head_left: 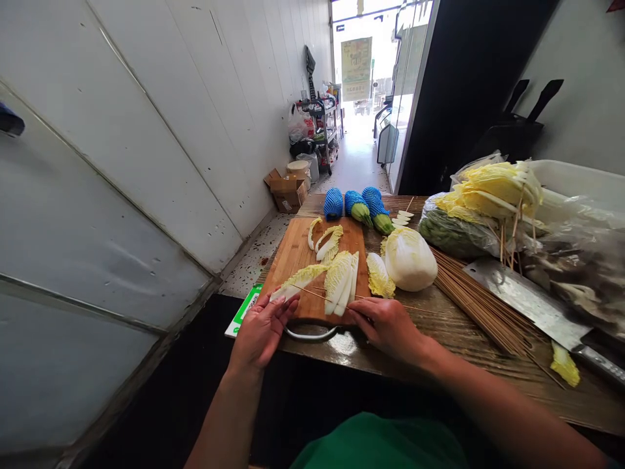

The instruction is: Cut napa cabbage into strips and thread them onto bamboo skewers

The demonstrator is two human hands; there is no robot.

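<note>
My left hand (266, 326) is closed on the stem end of a napa cabbage leaf strip (303, 278), at the left front of the wooden cutting board (280, 257). Two thin bamboo skewers (312, 293) run from that strip into several cabbage pieces (338, 283) threaded side by side. Closed by the right end of these pieces, my right hand (383, 322) holds the skewers, whose tails stick out to the right. More cut leaf pieces (329, 241) lie farther back on the board. Right of the board sit a loose leaf (379, 276) and a cabbage head (410, 258).
A cleaver (532, 303) lies on the right beside a heap of bare skewers (473, 299). Behind it, skewered cabbage (498, 189) rests on bagged greens (446, 228). Zucchini in blue foam nets (375, 203) line the board's back edge. A white wall (122, 163) stands left.
</note>
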